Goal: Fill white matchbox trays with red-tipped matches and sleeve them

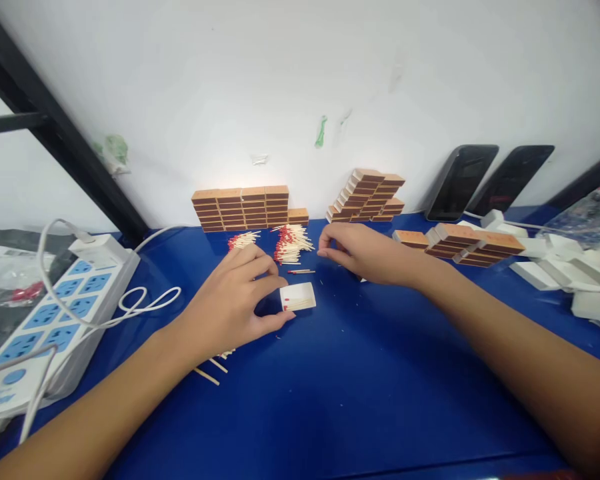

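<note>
Head view: matchboxes stand stacked against the wall; loose red-tipped matches lie in front. Nearer, the matchbox tray appears only partly filled, with many matches outside it. The left hand holds its left end between moderately parted thumb and forefinger. The right hand has fingertips nearly together; whether they grip anything cannot be determined.

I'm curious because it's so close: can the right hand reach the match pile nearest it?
Probably yes: the right hand is just beside that match pile, and I see nothing standing between them.
</note>
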The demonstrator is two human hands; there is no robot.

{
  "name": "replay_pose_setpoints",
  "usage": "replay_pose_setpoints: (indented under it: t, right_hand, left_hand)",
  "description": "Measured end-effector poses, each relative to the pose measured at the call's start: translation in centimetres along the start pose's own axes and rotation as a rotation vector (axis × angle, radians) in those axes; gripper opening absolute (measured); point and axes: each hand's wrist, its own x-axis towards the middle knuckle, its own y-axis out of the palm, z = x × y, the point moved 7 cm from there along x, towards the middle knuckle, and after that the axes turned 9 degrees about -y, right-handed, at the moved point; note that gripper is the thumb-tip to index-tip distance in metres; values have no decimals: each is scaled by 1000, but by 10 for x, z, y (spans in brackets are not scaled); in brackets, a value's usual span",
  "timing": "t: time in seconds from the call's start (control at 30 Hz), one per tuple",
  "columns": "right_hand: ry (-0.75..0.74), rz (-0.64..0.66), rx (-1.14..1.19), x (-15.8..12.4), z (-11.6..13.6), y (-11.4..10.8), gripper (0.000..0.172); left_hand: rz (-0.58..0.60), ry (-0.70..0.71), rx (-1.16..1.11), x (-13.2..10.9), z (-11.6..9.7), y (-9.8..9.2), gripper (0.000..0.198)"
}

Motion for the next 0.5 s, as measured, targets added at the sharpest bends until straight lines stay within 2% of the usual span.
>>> replay_pose_setpoints:
  t: [0.2,0.3,0.4,0.5]
  right_hand:
    - [-60,-125,162,3,19,-4,23]
    - [-16,-181,289,4,20,-4,22]
    - [34,-164,432,6,16,2,20]
    - [82,-90,498,6,11,10,19]
  left_hand:
    - [-60,19,-24,1,-1,-5,25]
    - [-88,-17,-8,2,2,-6,26]
    - [-81,-21,-10,3,2,-6,27]
    - [-58,-16,-24,3,1,-5,26]
